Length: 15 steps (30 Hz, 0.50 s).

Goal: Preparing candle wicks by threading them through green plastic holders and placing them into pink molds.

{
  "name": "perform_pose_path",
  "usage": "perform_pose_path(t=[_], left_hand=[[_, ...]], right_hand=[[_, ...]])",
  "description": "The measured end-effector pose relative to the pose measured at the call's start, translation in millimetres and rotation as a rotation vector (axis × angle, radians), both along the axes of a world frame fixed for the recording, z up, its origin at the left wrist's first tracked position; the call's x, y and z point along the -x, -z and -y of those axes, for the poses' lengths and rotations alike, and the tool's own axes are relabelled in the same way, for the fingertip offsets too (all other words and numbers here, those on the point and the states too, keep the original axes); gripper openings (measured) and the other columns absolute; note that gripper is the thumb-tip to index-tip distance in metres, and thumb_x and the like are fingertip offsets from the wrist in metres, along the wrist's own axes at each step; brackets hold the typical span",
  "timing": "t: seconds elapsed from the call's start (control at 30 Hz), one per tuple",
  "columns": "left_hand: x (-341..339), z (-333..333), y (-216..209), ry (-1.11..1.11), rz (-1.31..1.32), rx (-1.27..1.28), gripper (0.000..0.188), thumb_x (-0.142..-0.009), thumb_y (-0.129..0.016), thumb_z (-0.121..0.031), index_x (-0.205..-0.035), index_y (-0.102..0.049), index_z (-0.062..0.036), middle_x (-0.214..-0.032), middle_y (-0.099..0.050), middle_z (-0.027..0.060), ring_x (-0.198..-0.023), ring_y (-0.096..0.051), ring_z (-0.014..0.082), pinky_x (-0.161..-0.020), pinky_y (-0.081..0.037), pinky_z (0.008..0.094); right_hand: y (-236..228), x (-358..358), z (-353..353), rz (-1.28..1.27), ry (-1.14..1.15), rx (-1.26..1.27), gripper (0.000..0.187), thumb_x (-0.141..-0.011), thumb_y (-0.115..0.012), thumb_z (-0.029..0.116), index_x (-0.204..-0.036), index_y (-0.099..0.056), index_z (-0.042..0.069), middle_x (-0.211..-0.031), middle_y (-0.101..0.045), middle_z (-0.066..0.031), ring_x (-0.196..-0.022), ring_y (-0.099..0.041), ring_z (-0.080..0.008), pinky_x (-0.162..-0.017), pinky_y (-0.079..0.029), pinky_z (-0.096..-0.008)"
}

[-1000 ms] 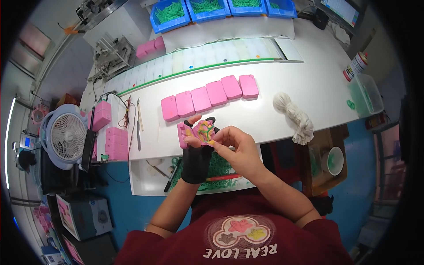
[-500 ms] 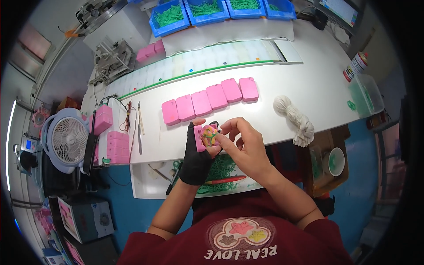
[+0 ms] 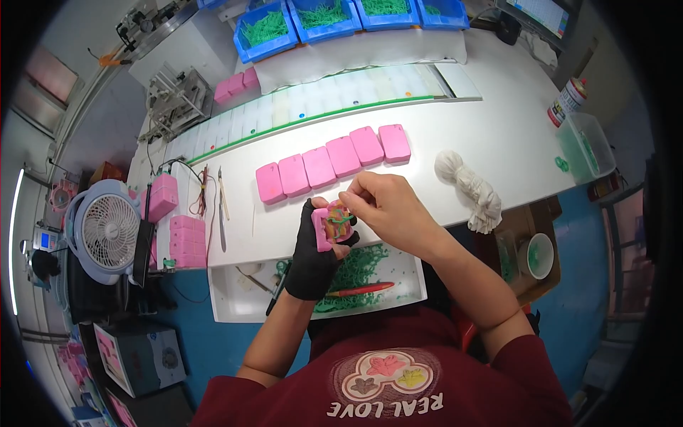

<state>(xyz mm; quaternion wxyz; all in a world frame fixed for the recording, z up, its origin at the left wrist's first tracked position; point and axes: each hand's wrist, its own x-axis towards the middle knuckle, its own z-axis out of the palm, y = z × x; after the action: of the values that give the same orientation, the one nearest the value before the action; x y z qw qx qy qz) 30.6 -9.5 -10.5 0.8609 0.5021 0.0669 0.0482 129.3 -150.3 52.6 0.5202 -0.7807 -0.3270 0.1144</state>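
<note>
My left hand, in a black fingerless glove, grips a small pink block that looks like one part of a rubber mould. In its hollow sits a piece with orange, yellow and green parts. My right hand is bare, its thumb and forefinger pinched together at the block's upper right edge. Whatever is between those fingertips is too small to make out. Beyond both hands, several pink blocks stand in a slanting row on the white table.
Below my hands, an open white drawer holds green scraps and a red-handled tool. Blue bins of green pieces line the back. A bundle of white cloth lies right; a fan stands left.
My right hand has risen from the piece in the hollow to the block's upper edge, its fingers drawing together. The block has tilted slightly in my left hand. The whole view has shifted a little.
</note>
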Motion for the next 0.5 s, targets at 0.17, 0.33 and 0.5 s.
perform_pose_path(t=[0.17,0.33,0.5], left_hand=[[-1.1,-10.6,18.2,-0.065,0.068,-0.076,0.064,-0.059,-0.056,0.013,-0.115,-0.039,-0.0135,-0.108,-0.049,0.0030,-0.099,-0.054,0.0151,-0.085,-0.050,0.0301],[-2.4,-8.6,14.8,-0.068,0.051,-0.072,0.061,-0.063,-0.060,0.007,-0.118,-0.038,-0.0092,-0.109,-0.048,0.0044,-0.101,-0.053,0.0164,-0.086,-0.050,0.0309],[-3.2,-4.5,8.5,-0.106,0.017,-0.004,0.063,-0.064,-0.060,0.006,-0.122,-0.039,-0.0073,-0.111,-0.048,0.0058,-0.103,-0.053,0.0161,-0.086,-0.051,0.0311]], right_hand=[[-12.9,24.0,4.0,0.020,0.034,0.095,0.031,-0.093,-0.061,0.027,-0.082,-0.060,-0.002,-0.067,-0.060,-0.0168,-0.063,-0.061,-0.0320,-0.062,-0.048,-0.0419],[4.4,33.5,-1.4,0.161,0.024,0.081,0.025,-0.094,-0.058,0.022,-0.083,-0.057,0.000,-0.071,-0.059,-0.0150,-0.067,-0.060,-0.0320,-0.063,-0.048,-0.0436],[16.2,38.3,-5.0,0.525,0.120,-0.080,0.011,-0.088,-0.061,0.009,-0.082,-0.055,0.001,-0.072,-0.055,-0.0141,-0.068,-0.058,-0.0313,-0.062,-0.048,-0.0418]])
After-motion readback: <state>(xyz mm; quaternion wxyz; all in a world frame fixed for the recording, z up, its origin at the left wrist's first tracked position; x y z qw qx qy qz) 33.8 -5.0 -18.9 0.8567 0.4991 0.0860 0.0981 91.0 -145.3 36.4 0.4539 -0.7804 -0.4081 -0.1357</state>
